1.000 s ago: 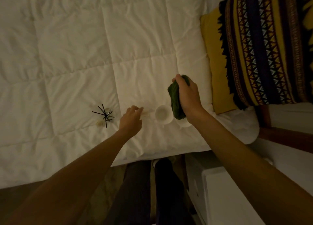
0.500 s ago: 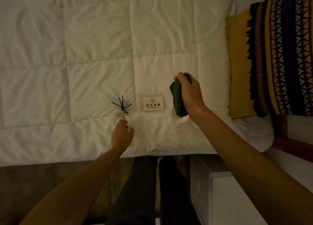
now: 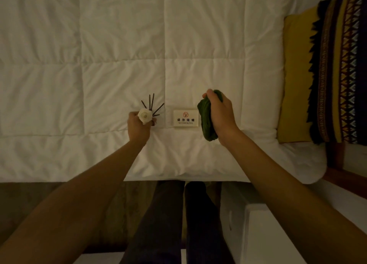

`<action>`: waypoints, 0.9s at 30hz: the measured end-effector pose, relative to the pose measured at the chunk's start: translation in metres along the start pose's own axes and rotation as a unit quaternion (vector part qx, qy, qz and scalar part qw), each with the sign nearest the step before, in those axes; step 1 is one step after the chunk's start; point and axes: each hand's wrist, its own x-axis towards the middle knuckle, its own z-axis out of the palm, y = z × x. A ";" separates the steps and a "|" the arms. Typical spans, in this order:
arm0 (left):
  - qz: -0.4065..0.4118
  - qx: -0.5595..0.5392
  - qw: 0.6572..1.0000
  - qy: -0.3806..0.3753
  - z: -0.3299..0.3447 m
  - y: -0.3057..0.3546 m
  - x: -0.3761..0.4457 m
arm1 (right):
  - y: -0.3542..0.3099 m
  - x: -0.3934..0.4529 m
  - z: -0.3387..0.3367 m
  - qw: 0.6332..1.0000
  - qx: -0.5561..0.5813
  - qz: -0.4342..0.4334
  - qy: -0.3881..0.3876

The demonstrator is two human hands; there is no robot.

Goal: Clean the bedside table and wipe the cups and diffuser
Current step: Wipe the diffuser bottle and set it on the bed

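Observation:
My left hand [image 3: 138,127] grips the reed diffuser [image 3: 145,115] on the white duvet [image 3: 119,45]; its pale top and several black sticks fan out above my fingers. My right hand [image 3: 220,115] holds a bunched dark green cloth [image 3: 206,118] over the duvet, to the right of a small white no-smoking sign [image 3: 185,118] that lies flat between my hands. No cups show in this view.
A yellow cushion with a dark patterned throw [image 3: 327,75] lies at the right of the bed. The white bedside table [image 3: 264,234] stands at lower right, beside my dark-trousered legs [image 3: 174,224]. A wooden bed frame edge [image 3: 341,176] shows at right.
My left hand left the cup, moved left and closed round the diffuser. The view shifted, so the cups dropped out of sight and the no-smoking sign appeared. My right hand kept the cloth.

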 end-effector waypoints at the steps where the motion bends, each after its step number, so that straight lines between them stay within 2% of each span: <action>1: 0.014 -0.006 1.000 -0.012 -0.003 0.006 -0.001 | -0.004 -0.001 0.001 1.000 -0.002 0.000 0.001; 8: 0.121 -0.084 0.980 -0.132 -0.031 0.092 -0.043 | -0.041 -0.040 -0.001 0.998 0.008 -0.059 0.010; 14: 0.172 -0.186 0.939 -0.232 -0.059 0.206 -0.110 | -0.087 -0.097 -0.027 0.986 0.052 -0.133 0.085; 21: 0.279 -0.198 0.892 -0.295 -0.080 0.319 -0.183 | -0.161 -0.162 -0.086 0.931 0.078 -0.310 0.175; 27: 0.364 -0.197 0.859 -0.303 -0.094 0.396 -0.239 | -0.215 -0.211 -0.126 0.867 0.132 -0.395 0.273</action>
